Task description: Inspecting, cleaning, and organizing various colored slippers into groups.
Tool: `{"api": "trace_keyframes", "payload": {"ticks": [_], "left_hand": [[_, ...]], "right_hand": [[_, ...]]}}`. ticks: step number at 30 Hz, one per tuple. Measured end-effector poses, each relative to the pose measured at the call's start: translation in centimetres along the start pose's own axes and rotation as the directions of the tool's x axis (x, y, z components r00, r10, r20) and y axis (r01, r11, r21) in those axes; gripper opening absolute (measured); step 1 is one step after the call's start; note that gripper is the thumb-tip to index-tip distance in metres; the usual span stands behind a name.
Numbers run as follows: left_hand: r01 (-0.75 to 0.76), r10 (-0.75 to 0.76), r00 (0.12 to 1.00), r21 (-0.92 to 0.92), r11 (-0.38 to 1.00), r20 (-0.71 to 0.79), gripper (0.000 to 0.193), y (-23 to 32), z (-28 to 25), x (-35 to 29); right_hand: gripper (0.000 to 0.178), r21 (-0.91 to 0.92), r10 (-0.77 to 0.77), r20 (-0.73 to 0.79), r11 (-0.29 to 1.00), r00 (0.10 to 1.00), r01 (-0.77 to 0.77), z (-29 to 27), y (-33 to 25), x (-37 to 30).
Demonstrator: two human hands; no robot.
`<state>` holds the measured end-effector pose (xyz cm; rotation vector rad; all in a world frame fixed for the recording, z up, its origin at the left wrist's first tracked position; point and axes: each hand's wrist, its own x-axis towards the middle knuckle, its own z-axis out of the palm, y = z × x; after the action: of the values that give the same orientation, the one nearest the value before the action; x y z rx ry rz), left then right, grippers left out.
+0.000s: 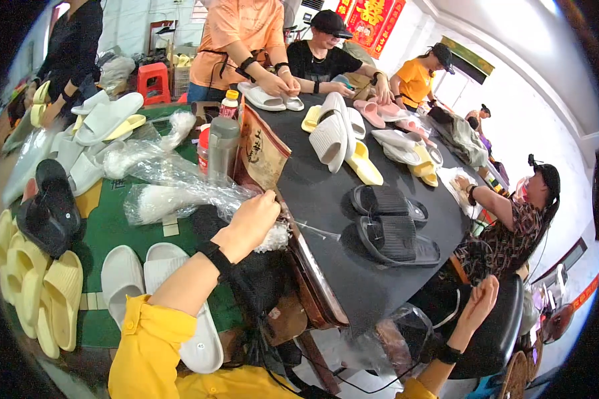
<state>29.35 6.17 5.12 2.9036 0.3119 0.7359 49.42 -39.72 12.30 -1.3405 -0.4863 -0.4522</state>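
My left hand [251,223] is closed over the edge between two tables, beside a bundle of thin white plastic strands [276,237]; what its fingers hold, if anything, is hidden. My right hand [479,302] is raised at the right with fingertips pinched together, and anything between them is too small to make out. Below my left forearm lies a pair of light grey slippers [123,279], partly covered by the arm. On the dark table between my hands sits a pair of black ribbed slippers [393,233]. A clear plastic bag [186,189] with white strands lies left of my left hand.
Yellow slippers [63,299], black slippers [50,206] and a grey-white pile [110,120] crowd the green table's left side. A grey flask [223,149] and printed paper bag [263,146] stand ahead. Several people handle slippers around the dark table [313,249]. A black chair [506,326] is at right.
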Motion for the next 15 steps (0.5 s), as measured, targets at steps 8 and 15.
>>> {"api": "trace_keyframes", "payload": {"ticks": [8, 15], "left_hand": [[-0.031, 0.021, 0.999, -0.297, 0.954, -0.035, 0.058, 2.2, -2.8, -1.7], [-0.123, 0.078, 0.976, -0.22, 0.968, -0.201, 0.038, 2.7, -7.9, -6.3]], "right_hand": [[0.008, 0.188, 0.069, 0.006, 0.98, 0.998, -0.069, 0.8, -1.4, -2.0], [0.006, 0.412, -0.138, 0.236, 0.911, 0.962, 0.03, 5.9, -7.0, -4.4]]}}
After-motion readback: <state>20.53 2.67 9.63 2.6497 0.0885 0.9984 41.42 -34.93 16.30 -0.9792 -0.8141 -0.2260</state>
